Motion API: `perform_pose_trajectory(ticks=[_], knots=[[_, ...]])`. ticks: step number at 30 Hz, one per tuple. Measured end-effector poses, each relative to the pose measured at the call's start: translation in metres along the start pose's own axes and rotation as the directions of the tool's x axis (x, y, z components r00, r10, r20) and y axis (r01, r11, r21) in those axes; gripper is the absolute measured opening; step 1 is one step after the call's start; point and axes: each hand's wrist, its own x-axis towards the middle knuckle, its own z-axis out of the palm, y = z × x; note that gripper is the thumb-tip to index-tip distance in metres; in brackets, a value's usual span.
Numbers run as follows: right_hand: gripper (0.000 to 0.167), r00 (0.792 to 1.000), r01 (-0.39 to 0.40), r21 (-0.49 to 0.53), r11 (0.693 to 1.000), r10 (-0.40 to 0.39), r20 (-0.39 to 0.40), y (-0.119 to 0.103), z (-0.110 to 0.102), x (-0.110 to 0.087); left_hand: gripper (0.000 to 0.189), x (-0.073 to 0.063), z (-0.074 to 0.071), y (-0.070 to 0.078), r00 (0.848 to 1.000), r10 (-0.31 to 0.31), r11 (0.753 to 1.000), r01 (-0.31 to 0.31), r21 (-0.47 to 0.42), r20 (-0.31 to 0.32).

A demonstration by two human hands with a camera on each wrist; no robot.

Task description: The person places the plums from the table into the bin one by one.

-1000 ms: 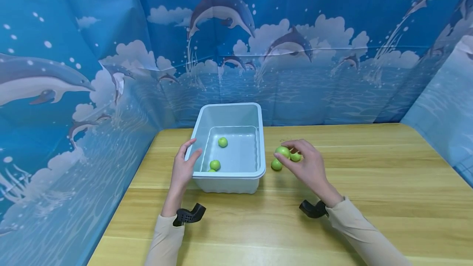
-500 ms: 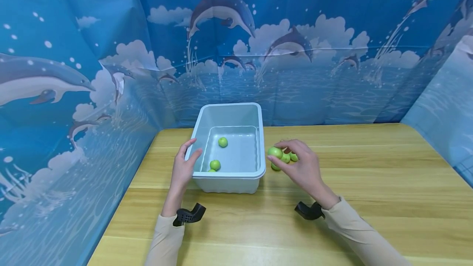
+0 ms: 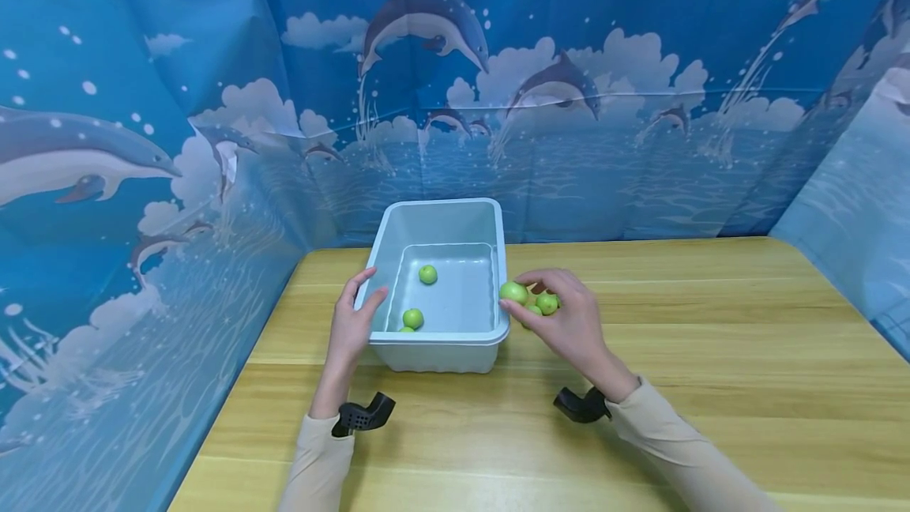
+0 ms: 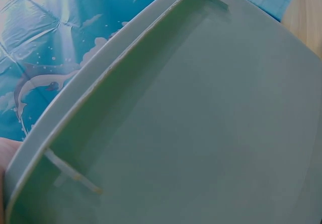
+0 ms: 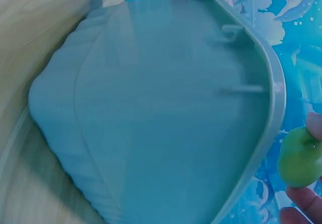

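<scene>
A pale blue-grey plastic bin (image 3: 435, 336) stands on the wooden table. My left hand (image 3: 348, 326) grips its left rim, thumb on the inner side and fingers outside. Inside lie a round green fruit (image 3: 428, 274) toward the back, a second green fruit (image 3: 413, 318) near the front, and part of a third behind the front rim. My right hand (image 3: 569, 322) pinches another round green fruit (image 3: 513, 292) between thumb and fingers at the bin's right rim; the right wrist view shows this held fruit (image 5: 300, 158) beside the rim. Under that hand are loose green fruits (image 3: 547, 304), partly hidden.
Behind and left of the table (image 3: 682, 354) hangs a blue dolphin-print sheet (image 3: 455, 156), and more sheet hangs at the right. Each wrist wears a black camera mount (image 3: 366, 412). The bin's outer wall (image 4: 216, 113) fills most of the left wrist view.
My right hand has carried the pinched fruit leftward, from above the loose fruits to the bin's right rim. The left hand stays on the bin.
</scene>
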Motion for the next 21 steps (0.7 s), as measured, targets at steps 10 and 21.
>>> perform_pose_trajectory(ticks=[10, 21], knots=[[0.032, 1.0, -0.019, 0.03, 0.999, 0.019, 0.018, -0.008, 0.014, 0.002, 0.048, 0.0, 0.0, -0.001, 1.0, 0.017, 1.0, -0.017, -0.011, 0.005], [0.029, 0.999, -0.031, 0.08, 0.996, 0.028, 0.04, -0.01, 0.023, 0.003, 0.048, -0.001, -0.001, 0.0, 1.0, 0.026, 1.0, -0.026, -0.007, 0.006]])
